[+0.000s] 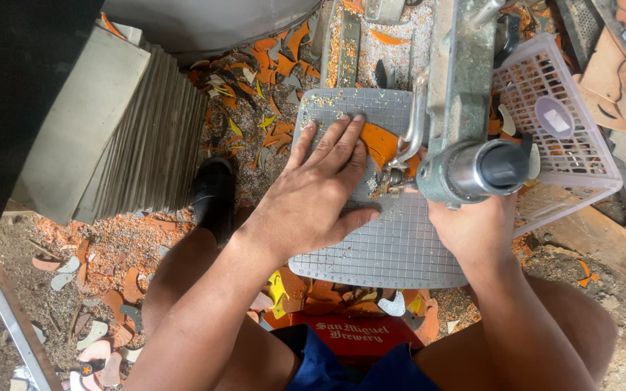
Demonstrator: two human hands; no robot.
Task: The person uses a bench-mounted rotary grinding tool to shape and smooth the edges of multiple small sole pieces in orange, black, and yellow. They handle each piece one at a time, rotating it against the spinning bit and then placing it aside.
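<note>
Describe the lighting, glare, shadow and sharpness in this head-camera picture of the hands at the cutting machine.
Head view: even daylight, mostly sharp; soft glare on the metal handle above the right hand; the left hand, flat on the orange piece, throws only a faint shadow on the gridded mat; the top-left corner is a black, detailless mass; straight edges bow slightly toward the frame's borders.

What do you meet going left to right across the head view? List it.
Stack of grey ribbed sheets → black shoe → left hand pressing an orange piece on the gridded board → metal press handle over the right hand → white plastic basket.
</note>
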